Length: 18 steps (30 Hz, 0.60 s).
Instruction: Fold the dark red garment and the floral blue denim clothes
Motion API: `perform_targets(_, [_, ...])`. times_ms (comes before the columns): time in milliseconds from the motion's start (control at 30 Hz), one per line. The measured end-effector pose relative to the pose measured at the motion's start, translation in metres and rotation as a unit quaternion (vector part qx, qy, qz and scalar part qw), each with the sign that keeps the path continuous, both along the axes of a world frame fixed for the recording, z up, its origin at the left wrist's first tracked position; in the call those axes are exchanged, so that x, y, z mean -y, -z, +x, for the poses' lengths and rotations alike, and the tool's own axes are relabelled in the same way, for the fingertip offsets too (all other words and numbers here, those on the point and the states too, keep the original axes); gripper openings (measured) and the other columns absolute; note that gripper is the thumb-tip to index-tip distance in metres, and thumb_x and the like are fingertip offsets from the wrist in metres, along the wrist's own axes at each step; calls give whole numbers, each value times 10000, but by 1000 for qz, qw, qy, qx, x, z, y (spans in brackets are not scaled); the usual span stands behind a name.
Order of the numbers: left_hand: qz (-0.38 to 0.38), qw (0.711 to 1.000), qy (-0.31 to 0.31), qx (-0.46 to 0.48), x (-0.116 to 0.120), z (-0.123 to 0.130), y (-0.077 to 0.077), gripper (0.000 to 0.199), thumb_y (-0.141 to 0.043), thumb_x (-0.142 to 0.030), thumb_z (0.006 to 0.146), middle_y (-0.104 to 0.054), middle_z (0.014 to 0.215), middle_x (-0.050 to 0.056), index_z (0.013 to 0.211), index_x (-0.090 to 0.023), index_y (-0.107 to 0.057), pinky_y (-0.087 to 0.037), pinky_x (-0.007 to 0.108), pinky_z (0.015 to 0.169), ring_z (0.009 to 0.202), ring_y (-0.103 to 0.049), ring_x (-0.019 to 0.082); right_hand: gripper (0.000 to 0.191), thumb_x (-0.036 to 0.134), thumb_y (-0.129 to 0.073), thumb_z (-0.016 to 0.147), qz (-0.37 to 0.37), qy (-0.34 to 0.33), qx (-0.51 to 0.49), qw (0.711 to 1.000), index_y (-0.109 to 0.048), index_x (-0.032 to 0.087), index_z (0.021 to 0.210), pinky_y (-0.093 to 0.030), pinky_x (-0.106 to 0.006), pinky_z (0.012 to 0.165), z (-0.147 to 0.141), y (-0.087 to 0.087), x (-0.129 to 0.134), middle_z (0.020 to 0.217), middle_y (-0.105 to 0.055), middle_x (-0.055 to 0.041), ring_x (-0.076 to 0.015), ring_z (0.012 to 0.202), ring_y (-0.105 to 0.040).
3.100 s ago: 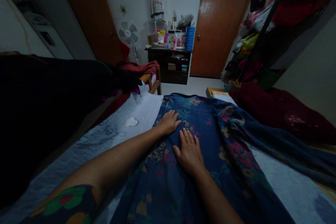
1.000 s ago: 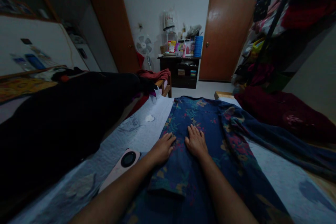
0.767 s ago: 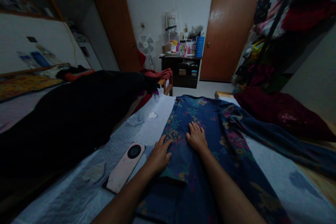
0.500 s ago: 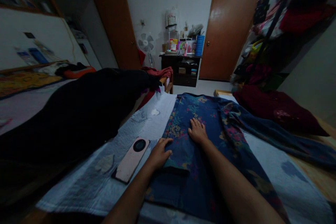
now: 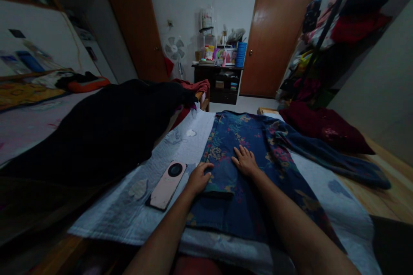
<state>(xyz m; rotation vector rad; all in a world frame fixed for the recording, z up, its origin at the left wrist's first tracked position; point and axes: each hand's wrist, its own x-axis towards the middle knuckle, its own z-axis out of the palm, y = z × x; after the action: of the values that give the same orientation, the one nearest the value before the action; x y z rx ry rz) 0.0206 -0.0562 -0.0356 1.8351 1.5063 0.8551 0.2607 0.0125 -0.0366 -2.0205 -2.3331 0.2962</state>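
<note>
A dark blue floral long-sleeved shirt [image 5: 254, 137] lies spread on a pale cloth. Its left sleeve [image 5: 219, 176] is folded in over the body, cuff toward me, while the right sleeve [image 5: 338, 161] stretches out to the right. My left hand [image 5: 199, 178] rests on the left edge of the folded sleeve, thumb apart from the fingers. Flat on the middle of the shirt lies my right hand [image 5: 245, 161], fingers spread. Neither hand grips anything that I can see. A pink phone [image 5: 167, 184] with a round black camera lies left of my left hand.
The pale cloth [image 5: 112, 215] covers a wooden surface [image 5: 383, 167]. A large black cloth heap [image 5: 106, 124] lies along the left. Beyond the right sleeve is a maroon cushion [image 5: 325, 129]. A dark cabinet [image 5: 216, 84], a fan [image 5: 175, 49] and hanging bags [image 5: 361, 17] stand farther back.
The view has shifted slightly, showing more of the cloth's near edge. My right fingers look a little more spread. Both hands stay at about the same places on the shirt.
</note>
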Motion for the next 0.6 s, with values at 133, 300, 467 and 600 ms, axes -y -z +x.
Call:
perform_targets(133, [-18,1000,7,22,0,-2,-2,341,-539,-177,762,-645,1178,53,1080,-214,-657,-418,361,1063,1159,-580,208,663,558,-305,964,-11,-5,-8,1000,-220,239,1539,-76,-542,1151,1,-1,27,1624,-131,-78,-284,1481,-98])
perform_targets(300, [-88,989,41,110,14,-13,-6,429,-574,-269,803,-587,1308,82,1226,-203,-577,-419,383,1066,1229,-543,227,673,525,-376,942,-63,-3,-58,996,-266,208,1525,-57,-592,1145,2,-13,62,1620,-144,-89,-312,1481,-94])
perform_targets(467, [-96,986,128,49,36,-28,-10,834,-801,-388,633,-261,1554,116,1378,-226,-464,-253,447,1175,1438,-267,315,773,624,-458,877,-96,-57,-187,976,-317,198,1507,-150,-508,1162,0,-22,100,1597,-218,-134,-296,1474,-158])
perform_targets(600, [-68,992,102,6,45,-23,-10,778,-796,-271,630,-220,1546,117,1346,-229,-495,-257,449,1175,1444,-245,317,843,552,-658,755,-6,-70,-216,974,-384,191,1465,-203,-500,1151,-13,-7,121,1554,-307,-151,-315,1434,-258])
